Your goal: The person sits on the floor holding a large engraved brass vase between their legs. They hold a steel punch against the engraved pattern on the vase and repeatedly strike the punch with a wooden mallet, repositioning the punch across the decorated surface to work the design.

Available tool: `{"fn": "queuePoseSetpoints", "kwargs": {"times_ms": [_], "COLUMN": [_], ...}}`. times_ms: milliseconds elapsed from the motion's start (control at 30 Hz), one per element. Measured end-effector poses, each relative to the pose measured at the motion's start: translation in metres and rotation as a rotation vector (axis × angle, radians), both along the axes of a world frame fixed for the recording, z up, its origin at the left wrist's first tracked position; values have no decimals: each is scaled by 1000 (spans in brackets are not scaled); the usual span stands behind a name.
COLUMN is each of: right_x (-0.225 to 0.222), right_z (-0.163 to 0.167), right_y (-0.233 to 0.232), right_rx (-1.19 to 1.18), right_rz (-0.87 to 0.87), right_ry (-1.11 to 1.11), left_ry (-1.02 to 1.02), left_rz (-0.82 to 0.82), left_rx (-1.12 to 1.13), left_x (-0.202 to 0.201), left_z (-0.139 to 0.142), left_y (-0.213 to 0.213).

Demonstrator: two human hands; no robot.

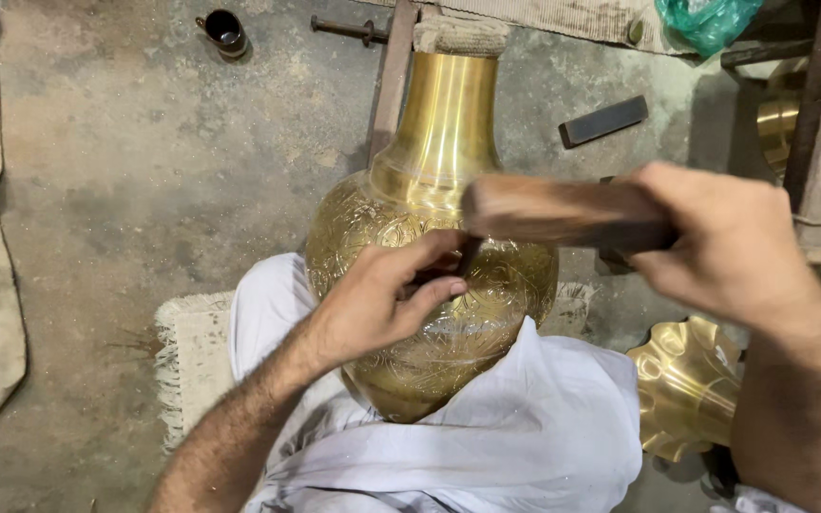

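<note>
A large engraved brass vase point(429, 190) lies across my lap on white cloth point(525, 427), its neck pointing away from me. My left hand point(382, 299) rests on the vase's round belly, its fingers pinched around a small dark tool that is mostly hidden. In my right hand point(729, 237) is a wooden mallet point(553, 211), blurred, held crosswise just above the left hand and the vase's shoulder.
A fluted brass piece point(686, 385) sits by my right knee. On the concrete floor lie a dark flat bar point(603, 121), a small dark cup point(224, 31) and a metal rod point(349, 28). A fringed mat point(192, 351) is under me. A green bag point(710, 21) is at the top right.
</note>
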State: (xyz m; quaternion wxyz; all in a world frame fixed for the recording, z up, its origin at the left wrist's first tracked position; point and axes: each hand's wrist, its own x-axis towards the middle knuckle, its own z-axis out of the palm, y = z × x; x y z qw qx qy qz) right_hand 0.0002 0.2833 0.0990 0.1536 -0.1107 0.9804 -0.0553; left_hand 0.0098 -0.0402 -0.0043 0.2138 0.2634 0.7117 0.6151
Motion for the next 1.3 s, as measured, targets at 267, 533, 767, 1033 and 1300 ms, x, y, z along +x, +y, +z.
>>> {"fn": "queuePoseSetpoints", "kwargs": {"times_ms": [267,533,767,1033,1300], "right_x": [19,127,165,186,193], "right_z": [-6,-73,-101,-115,-112], "right_y": [-5,-29,-31,-19,-14], "right_rx": [-267,-1051,-1033,-976,-1038], "right_rz": [-170,-818,-1048,-1035,-995], "right_ry": [74,157,202,197,229], "left_ry": [-246,-335,-548,-354,-511], "left_rz": [300,902,1029,1024,690], "left_rx": [292,378,88,160,343], "left_x": [20,53,75,96,90], "left_z": [-24,-48,-74,-67,-31], "left_y": [-9,-81,-98,-101,-91]}}
